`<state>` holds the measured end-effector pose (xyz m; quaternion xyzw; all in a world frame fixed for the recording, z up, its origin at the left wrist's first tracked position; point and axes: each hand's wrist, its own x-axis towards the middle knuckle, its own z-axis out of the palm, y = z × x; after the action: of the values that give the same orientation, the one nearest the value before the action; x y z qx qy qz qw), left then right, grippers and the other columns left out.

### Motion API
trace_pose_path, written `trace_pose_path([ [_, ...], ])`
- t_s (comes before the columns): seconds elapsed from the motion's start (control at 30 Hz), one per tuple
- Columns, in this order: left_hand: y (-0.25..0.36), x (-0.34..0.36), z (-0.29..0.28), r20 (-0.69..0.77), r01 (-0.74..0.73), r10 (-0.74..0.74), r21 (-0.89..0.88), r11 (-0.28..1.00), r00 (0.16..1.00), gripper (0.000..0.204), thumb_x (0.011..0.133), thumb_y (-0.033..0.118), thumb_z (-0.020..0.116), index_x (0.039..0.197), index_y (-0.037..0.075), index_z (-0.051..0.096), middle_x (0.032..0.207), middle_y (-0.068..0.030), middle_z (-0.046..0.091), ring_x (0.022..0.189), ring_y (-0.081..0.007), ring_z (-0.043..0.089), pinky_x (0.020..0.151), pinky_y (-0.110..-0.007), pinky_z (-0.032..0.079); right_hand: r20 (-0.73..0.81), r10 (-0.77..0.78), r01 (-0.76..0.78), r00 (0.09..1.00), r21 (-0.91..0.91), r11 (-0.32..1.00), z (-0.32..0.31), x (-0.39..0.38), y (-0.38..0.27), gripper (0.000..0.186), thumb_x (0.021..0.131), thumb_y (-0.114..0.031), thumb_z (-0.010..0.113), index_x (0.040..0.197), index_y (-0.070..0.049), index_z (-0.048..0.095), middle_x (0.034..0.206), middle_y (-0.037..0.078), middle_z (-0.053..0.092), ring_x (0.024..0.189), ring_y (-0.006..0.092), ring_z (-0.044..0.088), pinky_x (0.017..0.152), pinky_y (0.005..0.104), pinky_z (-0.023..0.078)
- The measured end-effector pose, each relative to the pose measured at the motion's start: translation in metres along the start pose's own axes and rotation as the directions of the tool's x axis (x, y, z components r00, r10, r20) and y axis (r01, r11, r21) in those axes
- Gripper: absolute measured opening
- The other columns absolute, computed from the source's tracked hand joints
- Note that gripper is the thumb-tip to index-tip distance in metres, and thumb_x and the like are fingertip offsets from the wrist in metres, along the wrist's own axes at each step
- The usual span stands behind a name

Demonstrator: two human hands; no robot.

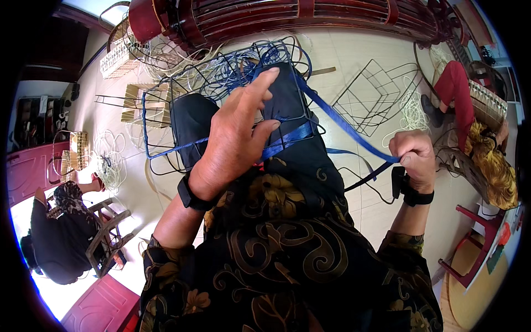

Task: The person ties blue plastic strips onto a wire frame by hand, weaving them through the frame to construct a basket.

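A black wire frame [145,110] lies across my lap, with blue strap wound on parts of it and tangled blue strands toward its far side. My left hand [238,127] is raised over the frame's middle, fingers extended and thumb apart, with nothing visible in its grip. At the right, my right hand [412,155] is closed on a flat blue strap [348,127], which runs taut up to the frame's upper right. Another blue strap [287,138] crosses behind my left hand.
A dark red wooden piece [287,19] spans the top. Another wire frame [368,94], cord coils [108,155] and woven baskets [141,102] lie on the tiled floor [365,188]. Co-workers sit at left [58,243] and right [462,99]. A red stool [470,227] stands at lower right.
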<state>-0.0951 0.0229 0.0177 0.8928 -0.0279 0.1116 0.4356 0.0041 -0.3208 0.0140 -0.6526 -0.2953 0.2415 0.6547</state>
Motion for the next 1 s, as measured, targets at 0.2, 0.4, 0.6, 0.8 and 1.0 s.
trace_pose_path([
  [0.2,-0.003,0.000,0.003,0.001,-0.255,0.263,0.244,0.936,0.965,0.075,0.066,-0.012,0.072,0.133,0.019,0.060,0.135,-0.0175,0.051,0.122,-0.0384,0.049,0.101,-0.045,0.043,0.134,-0.072,0.072,0.988,0.010,0.997,0.005,-0.005,-0.024,0.033,0.079,-0.030,0.079,0.071,-0.001,0.067,0.056,0.006,0.055,0.045,0.0153,0.043,0.043,0.0312,0.026],
  [0.4,0.001,0.000,0.007,-0.057,-0.279,0.329,0.407,0.870,0.943,0.070,0.066,-0.005,0.073,0.128,0.025,0.062,0.135,-0.0159,0.049,0.122,-0.0361,0.049,0.099,-0.047,0.041,0.249,-0.231,0.237,0.941,0.004,0.971,0.003,0.006,-0.042,0.031,0.079,-0.033,0.081,0.070,-0.005,0.071,0.052,0.003,0.052,0.039,0.0155,0.040,0.040,0.0314,0.022],
  [0.6,-0.012,0.001,0.009,-0.018,-0.370,0.413,0.409,0.834,0.911,0.066,0.067,-0.007,0.069,0.125,0.022,0.064,0.138,-0.0160,0.047,0.126,-0.0370,0.046,0.102,-0.047,0.039,0.320,-0.311,0.299,0.895,0.090,0.950,0.000,0.016,-0.055,0.033,0.082,-0.034,0.080,0.069,-0.005,0.070,0.051,0.001,0.054,0.039,0.0159,0.044,0.039,0.0315,0.025],
  [0.8,-0.005,0.005,0.003,-0.004,-0.406,0.432,0.335,0.850,0.902,0.057,0.069,-0.004,0.065,0.123,0.014,0.065,0.136,-0.0171,0.049,0.126,-0.0376,0.046,0.100,-0.047,0.039,0.277,-0.324,0.323,0.905,0.050,0.945,-0.001,0.012,-0.062,0.035,0.081,-0.035,0.080,0.070,-0.004,0.069,0.051,0.001,0.054,0.039,0.0162,0.044,0.039,0.0310,0.025],
  [1.0,0.016,-0.003,-0.012,0.090,-0.415,0.407,0.103,0.904,0.909,0.066,0.067,-0.004,0.068,0.131,0.006,0.057,0.142,-0.0194,0.047,0.127,-0.0420,0.045,0.107,-0.052,0.037,0.248,-0.337,0.339,0.908,0.035,0.940,-0.004,0.010,-0.064,0.031,0.081,-0.032,0.081,0.071,-0.004,0.070,0.052,0.001,0.056,0.039,0.0147,0.045,0.039,0.0301,0.025],
])
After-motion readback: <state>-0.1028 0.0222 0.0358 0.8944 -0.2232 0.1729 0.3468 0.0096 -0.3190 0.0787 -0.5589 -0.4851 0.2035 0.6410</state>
